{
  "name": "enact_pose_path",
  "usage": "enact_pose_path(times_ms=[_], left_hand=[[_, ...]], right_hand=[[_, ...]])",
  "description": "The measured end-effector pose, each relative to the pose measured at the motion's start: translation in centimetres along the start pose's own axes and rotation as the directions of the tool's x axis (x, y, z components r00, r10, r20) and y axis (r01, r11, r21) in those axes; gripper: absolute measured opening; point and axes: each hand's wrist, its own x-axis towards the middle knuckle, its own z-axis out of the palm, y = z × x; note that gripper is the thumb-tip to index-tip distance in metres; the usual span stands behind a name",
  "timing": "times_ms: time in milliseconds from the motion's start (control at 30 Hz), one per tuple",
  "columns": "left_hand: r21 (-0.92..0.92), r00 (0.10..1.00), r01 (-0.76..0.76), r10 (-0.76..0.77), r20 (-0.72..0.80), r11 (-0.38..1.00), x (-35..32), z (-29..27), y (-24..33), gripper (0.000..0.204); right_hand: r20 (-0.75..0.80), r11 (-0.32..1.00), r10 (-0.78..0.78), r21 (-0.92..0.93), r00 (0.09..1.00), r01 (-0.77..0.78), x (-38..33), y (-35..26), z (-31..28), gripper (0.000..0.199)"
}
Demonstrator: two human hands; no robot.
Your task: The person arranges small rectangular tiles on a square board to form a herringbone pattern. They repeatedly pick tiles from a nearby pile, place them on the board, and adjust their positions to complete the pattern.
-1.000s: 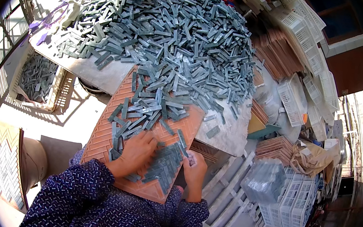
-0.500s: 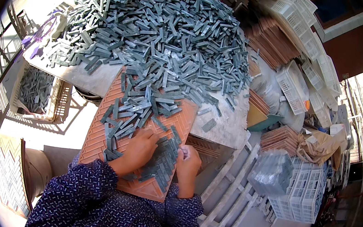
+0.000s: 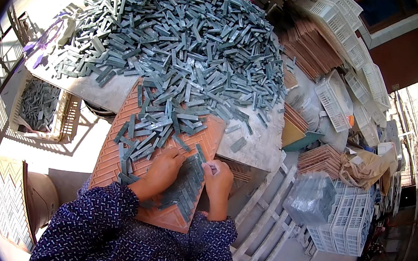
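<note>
An orange tray (image 3: 109, 156) with herringbone grooves leans from the table edge toward my body. Grey-green stone strips (image 3: 185, 186) lie in a herringbone pattern on its lower right part, while loose strips (image 3: 153, 128) are heaped across its upper middle. My left hand (image 3: 163, 172) rests over the tray between the loose and laid strips, fingers curled together; what they hold, if anything, is hidden. At the tray's right edge, beside the laid strips, my right hand (image 3: 218, 182) is closed in a pinch. Whatever is between its fingertips is too small to tell.
A large pile of strips (image 3: 179, 35) covers the table (image 3: 262, 151). To the left stands a crate of strips (image 3: 64, 118), with a filled herringbone panel (image 3: 10, 193) below. At right are a pallet (image 3: 261, 218), white crates (image 3: 340, 223) and stacked orange trays (image 3: 312, 43).
My right hand has moved slightly up and away from me along the tray's right edge. The left hand has barely shifted, and the laid strips look the same.
</note>
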Motion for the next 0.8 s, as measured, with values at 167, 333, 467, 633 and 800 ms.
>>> enact_pose_path(times_ms=[167, 333, 467, 633, 800], left_hand=[[0.015, 0.999, -0.023, 0.023, -0.028, 1.0, -0.8, -0.3, 0.2, 0.015], [-0.05, 0.997, -0.039, 0.042, 0.061, 0.998, -0.6, -0.6, -0.6, 0.016], [-0.031, 0.993, -0.115, 0.116, 0.024, 0.993, 1.0, -1.0, -1.8, 0.018], [0.224, 0.984, -0.178, 0.17, 0.058, 0.958, 3.7, -3.0, -2.1, 0.019], [0.291, 0.975, -0.207, 0.173, 0.139, 0.934, 4.3, -3.2, -2.4, 0.017]], right_hand=[[-0.04, 0.997, -0.048, -0.063, 0.998, 0.045, 1.4, 0.8, 1.3, 0.016], [0.016, 0.997, 0.027, -0.073, 1.0, -0.025, 1.1, 0.4, 1.0, 0.015], [-0.034, 0.991, -0.051, -0.123, 0.998, 0.046, 0.1, 1.2, 0.6, 0.016], [-0.031, 0.991, -0.126, -0.042, 0.992, 0.124, -0.4, 1.9, 0.2, 0.015], [-0.04, 0.99, -0.065, 0.12, 0.997, 0.07, -0.6, 2.1, 0.7, 0.019]])
